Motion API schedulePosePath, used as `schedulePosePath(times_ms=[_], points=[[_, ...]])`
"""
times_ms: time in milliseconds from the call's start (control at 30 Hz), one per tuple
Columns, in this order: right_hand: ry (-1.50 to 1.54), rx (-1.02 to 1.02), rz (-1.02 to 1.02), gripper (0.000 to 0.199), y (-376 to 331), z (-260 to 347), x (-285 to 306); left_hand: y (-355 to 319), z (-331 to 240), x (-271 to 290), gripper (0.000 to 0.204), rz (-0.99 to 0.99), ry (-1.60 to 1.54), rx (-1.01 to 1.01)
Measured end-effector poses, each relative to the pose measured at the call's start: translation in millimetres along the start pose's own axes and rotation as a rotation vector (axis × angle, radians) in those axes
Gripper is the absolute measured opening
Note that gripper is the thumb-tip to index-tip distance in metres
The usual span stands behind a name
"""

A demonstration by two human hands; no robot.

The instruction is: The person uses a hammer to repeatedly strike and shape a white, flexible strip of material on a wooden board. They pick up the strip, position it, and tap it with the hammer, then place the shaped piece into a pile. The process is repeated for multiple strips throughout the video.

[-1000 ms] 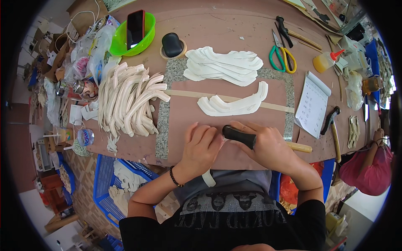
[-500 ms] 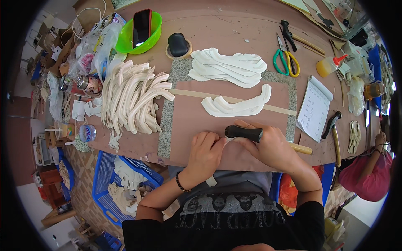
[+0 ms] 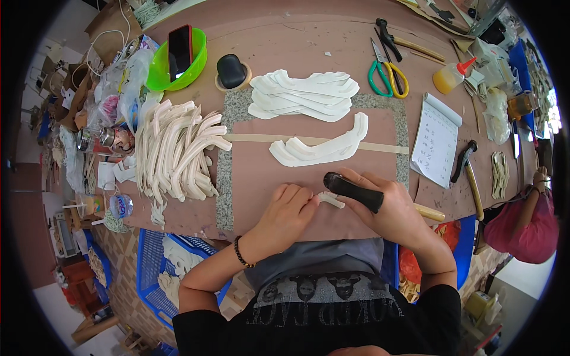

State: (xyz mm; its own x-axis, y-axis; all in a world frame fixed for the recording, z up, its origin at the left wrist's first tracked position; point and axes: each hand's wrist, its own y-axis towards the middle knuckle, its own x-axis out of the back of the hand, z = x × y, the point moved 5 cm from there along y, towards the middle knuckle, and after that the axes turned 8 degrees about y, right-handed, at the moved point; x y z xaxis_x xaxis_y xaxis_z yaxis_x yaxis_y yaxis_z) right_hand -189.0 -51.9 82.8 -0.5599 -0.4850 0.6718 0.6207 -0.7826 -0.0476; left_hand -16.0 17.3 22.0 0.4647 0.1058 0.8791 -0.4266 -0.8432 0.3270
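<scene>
Hands meet at the near table edge: left hand [image 3: 284, 215] presses a small pale strip [image 3: 330, 198], right hand [image 3: 387, 207] grips a black-handled tool [image 3: 354, 191]; green bowl [image 3: 159, 72] holds a phone [image 3: 179, 51]

I see a brown table [image 3: 285, 41] in the upper middle of the frame. The curved cut pieces [image 3: 306, 95] at the top middle are cream white. The bowl [image 3: 155, 76] at the upper left is bright green, and the phone [image 3: 179, 52] in it is black with a red edge. The scissors [image 3: 386, 77] at the upper right have green and yellow handles. The crate [image 3: 147, 279] at the lower left is blue. My tool handle [image 3: 355, 191] in the middle is black.
</scene>
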Motion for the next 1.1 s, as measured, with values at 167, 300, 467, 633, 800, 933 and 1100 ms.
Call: schedulePosePath(times_ms=[167,300,467,633,800,933,1100], points=[[-0.082,0.132,0.039,0.045,1.9,-4.4,-12.9,-12.6,4.0,-2.8,0.032,-0.005,-0.204,0.183],[-0.084,0.122,0.057,0.044,5.1,2.5,-9.3,-17.9,-13.7,2.6,0.034,-0.033,0.064,0.100],[-0.082,0.114,0.116,0.050,8.0,-1.2,-16.8,-26.3,-7.8,2.3,0.035,-0.017,-0.065,0.195],[-0.074,0.219,0.068,0.049,4.7,11.0,-14.9,-30.4,-16.9,5.1,0.034,-0.055,0.002,0.252],[-0.088,0.210,0.078,0.052,8.9,5.8,-17.0,-37.7,-21.2,4.7,0.033,-0.111,0.076,0.254],[-0.087,0.266,0.136,0.051,8.1,15.4,-23.2,-43.3,-22.0,3.7,0.035,-0.099,0.056,0.310],[-0.078,0.263,0.076,0.058,13.2,10.1,-22.4,-51.6,-26.1,4.6,0.035,-0.158,0.126,0.313]])
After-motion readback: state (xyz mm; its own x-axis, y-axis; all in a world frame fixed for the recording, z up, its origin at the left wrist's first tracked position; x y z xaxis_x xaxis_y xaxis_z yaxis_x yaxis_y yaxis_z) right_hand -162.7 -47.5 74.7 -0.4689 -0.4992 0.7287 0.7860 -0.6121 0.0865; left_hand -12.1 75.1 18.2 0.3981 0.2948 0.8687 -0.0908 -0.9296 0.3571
